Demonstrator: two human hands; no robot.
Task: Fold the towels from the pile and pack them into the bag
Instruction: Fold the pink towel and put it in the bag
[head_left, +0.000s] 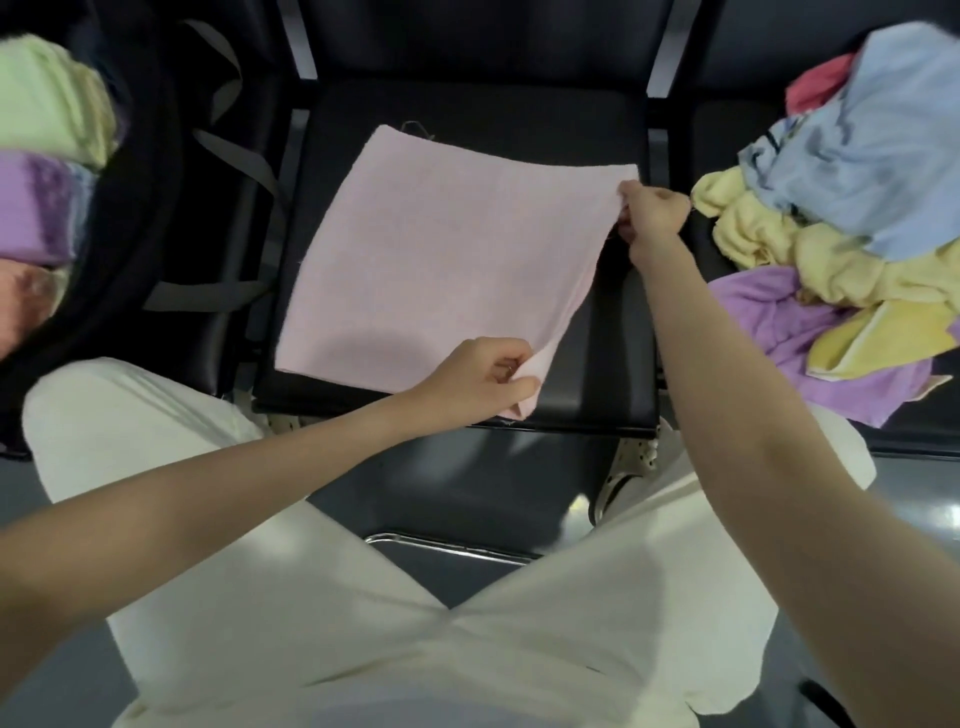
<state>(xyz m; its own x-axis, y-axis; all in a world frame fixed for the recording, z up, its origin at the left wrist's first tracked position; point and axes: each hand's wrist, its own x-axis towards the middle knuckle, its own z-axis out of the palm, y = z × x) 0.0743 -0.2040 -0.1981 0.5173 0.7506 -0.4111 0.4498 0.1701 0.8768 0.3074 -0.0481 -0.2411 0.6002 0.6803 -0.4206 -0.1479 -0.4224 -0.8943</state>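
A pink towel (441, 260) lies spread on the black seat (613, 400), already doubled over by the look of its layered right edge. The left hand (483, 376) pinches the near right corner between thumb and curled fingers, lifting it slightly off the seat. The right hand (652, 213) is curled round the far right corner, fingers closed on the cloth — the edge between the two hands hangs raised above the cushion.

Just right of the right hand, nearly touching its knuckles, sits the pile (831, 234): yellow, blue, purple and a bit of red, all crumpled together on the next seat.

Well to the left of the left hand is the black bag (156, 156), open, with folded towels inside (47, 171) — green at the far end, then purple, then something pinkish, blurred at the edge of view.
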